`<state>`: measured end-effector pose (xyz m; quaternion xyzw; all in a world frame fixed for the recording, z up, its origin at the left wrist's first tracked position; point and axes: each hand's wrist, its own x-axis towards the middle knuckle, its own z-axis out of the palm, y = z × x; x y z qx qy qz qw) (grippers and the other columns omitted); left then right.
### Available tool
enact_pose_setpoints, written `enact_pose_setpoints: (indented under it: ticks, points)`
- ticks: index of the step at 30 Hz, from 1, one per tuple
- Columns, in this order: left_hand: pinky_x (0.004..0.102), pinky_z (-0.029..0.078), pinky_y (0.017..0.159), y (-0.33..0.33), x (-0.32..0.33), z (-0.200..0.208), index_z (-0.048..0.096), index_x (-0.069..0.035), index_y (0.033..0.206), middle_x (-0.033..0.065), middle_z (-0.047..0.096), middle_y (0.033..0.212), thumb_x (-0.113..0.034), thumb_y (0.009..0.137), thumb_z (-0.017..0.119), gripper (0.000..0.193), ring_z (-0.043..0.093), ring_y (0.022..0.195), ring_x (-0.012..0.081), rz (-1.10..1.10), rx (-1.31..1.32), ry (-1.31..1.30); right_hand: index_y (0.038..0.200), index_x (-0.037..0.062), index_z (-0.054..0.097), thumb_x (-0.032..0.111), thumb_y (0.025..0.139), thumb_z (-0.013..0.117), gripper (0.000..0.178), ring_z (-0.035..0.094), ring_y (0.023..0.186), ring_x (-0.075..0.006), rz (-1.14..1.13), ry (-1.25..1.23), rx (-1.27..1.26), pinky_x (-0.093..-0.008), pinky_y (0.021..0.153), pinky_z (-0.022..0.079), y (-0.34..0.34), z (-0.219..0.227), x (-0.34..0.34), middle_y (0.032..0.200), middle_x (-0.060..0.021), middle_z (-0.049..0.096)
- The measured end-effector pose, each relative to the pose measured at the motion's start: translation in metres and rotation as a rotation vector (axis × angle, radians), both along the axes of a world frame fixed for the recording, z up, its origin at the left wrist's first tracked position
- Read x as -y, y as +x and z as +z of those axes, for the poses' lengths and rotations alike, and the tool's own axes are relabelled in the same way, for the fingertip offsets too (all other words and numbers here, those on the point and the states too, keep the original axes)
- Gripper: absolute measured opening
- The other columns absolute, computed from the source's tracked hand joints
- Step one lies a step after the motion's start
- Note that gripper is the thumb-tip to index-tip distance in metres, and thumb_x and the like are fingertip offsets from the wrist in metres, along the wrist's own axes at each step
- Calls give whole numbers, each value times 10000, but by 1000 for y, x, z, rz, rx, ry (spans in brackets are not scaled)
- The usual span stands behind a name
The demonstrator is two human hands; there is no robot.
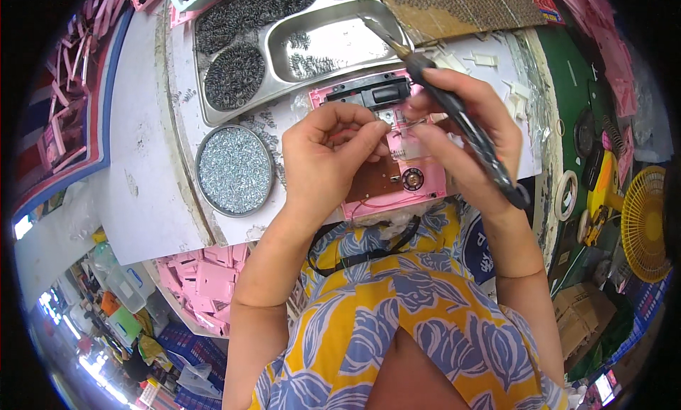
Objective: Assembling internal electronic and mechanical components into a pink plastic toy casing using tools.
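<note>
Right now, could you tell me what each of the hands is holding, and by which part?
The right hand holds a soldering iron by its dark handle, tip pointing away. The left hand pinches something small over the pink casing; what it is cannot be told.

Two hands at work — the left hand and right hand — over one pink plastic housing lying under the fingertips. One soldering iron runs through the right fingers. Beyond the fingers sit two steel trays of small springs, and left of the left fingers one round tin of screws. One yellow fan stands far right.
</note>
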<state>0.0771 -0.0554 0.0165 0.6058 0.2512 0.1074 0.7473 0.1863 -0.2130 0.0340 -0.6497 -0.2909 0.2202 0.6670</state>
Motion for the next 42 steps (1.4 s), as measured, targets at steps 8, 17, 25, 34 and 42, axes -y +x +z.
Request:
enact_pose_setpoints:
  ticks: [8, 17, 25, 34, 42]
  points:
    - [254, 591, 825, -5, -8, 0, 641, 73, 1136, 125, 706, 1062, -21, 976, 625, 186, 698, 922, 149, -92, 118, -212, 1319, 78, 609, -33, 852, 679, 485, 663, 887, -104, 48, 40, 160, -238, 791, 547, 7, -8, -35, 1039, -67, 675]
    - [277, 609, 872, -1, -7, 0, 636, 76, 1167, 152, 705, 1109, -23, 990, 593, 207, 717, 978, 190, -31, 75, -382, 1317, 76, 604, -43, 863, 663, 474, 658, 882, -95, 32, 69, 270, -244, 795, 549, 3, -11, -31, 1031, -63, 671]
    - [244, 588, 710, -4, -9, -3, 673, 44, 1073, 90, 729, 935, -52, 970, 653, 142, 707, 815, 131, -81, 19, -54, 1340, 77, 580, -58, 881, 663, 485, 654, 900, -92, 34, 73, 132, -236, 813, 544, 0, -13, -27, 1033, -46, 652]
    - [190, 446, 630, -2, -13, 4, 700, 10, 952, -18, 645, 841, -78, 944, 695, 88, 551, 719, 39, -143, -58, 216, 1343, 48, 566, -76, 859, 684, 513, 639, 901, -83, -43, 117, 112, -211, 804, 526, 0, -18, -25, 1047, -49, 647]
    - [389, 466, 772, 7, -12, -12, 686, 8, 769, 128, 561, 936, -50, 730, 764, 104, 560, 863, 291, -56, 76, 883, 1214, -19, 634, 8, 842, 760, 393, 622, 864, -102, -131, 40, 280, -235, 809, 499, 22, -7, 36, 961, -51, 666]
